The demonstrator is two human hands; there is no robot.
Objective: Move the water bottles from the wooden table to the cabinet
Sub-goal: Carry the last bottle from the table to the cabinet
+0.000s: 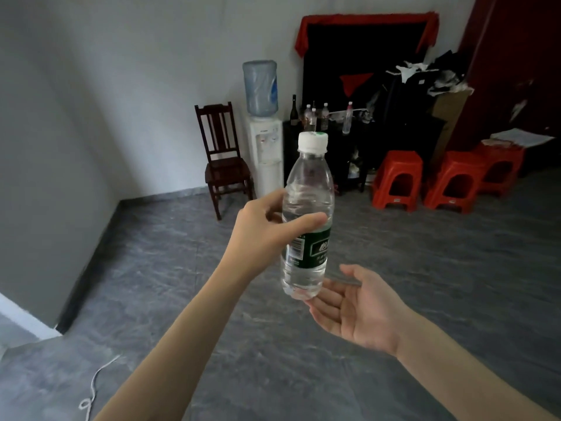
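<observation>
A clear water bottle with a white cap and a green label stands upright in mid-air, well above the floor. My left hand grips it round the middle, thumb across the front. Palm up, my right hand lies open under the bottle's base, its fingertips at the bottom edge. Across the room stands the dark cabinet. On its top are several water bottles and a dark glass bottle. The wooden table is out of view.
A water dispenser and a dark wooden chair stand left of the cabinet. Three red plastic stools sit to its right, with a heap of clothes and a cardboard box behind. Grey floor stretches between; a white cord lies at the lower left.
</observation>
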